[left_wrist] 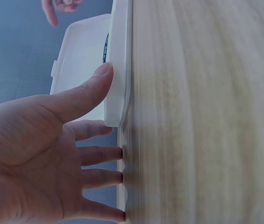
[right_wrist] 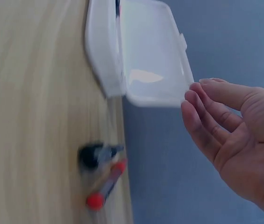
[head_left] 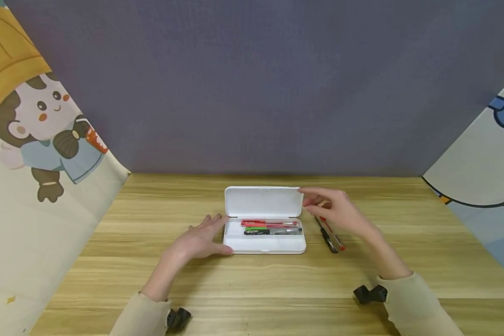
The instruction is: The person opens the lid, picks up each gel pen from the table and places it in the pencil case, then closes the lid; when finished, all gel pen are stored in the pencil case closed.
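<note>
A white pencil case [head_left: 264, 242] lies on the table with its lid [head_left: 263, 201] raised. Inside it are a red pen [head_left: 269, 223], a black pen [head_left: 258, 232] and something green between them. My left hand [head_left: 197, 239] is at the case's left end, fingers spread and straight; in the left wrist view its thumb [left_wrist: 87, 95] rests against the case wall. At the lid's upper right corner is my right hand [head_left: 336, 207], its fingertips touching the edge or very close to it. In the right wrist view its fingers [right_wrist: 202, 121] are loosely bent.
Right of the case, a black pen [head_left: 328, 240] and a red pen [head_left: 335, 237] lie side by side on the wooden table [head_left: 252, 289], partly below my right hand. A grey-blue panel [head_left: 269, 93] stands behind the table. Printed cloths flank both sides.
</note>
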Demonstrator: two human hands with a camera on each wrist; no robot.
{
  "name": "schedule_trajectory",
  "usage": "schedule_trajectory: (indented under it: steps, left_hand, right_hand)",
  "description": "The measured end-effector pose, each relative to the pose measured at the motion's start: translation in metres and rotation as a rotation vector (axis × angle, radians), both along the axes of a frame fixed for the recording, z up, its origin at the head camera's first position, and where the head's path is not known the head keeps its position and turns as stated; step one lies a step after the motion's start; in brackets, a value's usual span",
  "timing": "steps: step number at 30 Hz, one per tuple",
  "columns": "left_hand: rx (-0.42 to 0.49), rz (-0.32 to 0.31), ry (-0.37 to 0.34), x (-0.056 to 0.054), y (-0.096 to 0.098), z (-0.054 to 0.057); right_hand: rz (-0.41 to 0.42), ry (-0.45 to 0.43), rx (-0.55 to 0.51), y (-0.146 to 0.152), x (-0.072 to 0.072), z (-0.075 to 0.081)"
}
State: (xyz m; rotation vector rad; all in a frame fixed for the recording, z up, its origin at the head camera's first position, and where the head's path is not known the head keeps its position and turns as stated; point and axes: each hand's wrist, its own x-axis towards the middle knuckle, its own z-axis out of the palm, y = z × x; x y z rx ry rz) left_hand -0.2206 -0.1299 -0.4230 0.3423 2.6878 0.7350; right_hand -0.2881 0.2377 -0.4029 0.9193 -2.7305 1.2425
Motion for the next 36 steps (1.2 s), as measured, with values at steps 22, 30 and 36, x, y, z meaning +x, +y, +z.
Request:
schedule_trajectory:
  steps: [22,30,36]
  left_hand:
    - [0.009,-0.001,0.002,0.000,-0.003,-0.001]
    - [-0.001,0.006,-0.004,0.001,-0.003,0.000]
    - [-0.005,-0.006,-0.011,0.001,-0.005,0.000]
  right_hand:
    - [-0.005,-0.160,0.105,0.042,-0.010,-0.023]
    - [-0.005,-0.203,0.142,0.047,-0.011,-0.027]
    - [0.008,-0.251,0.153,0.047,-0.011,-0.029]
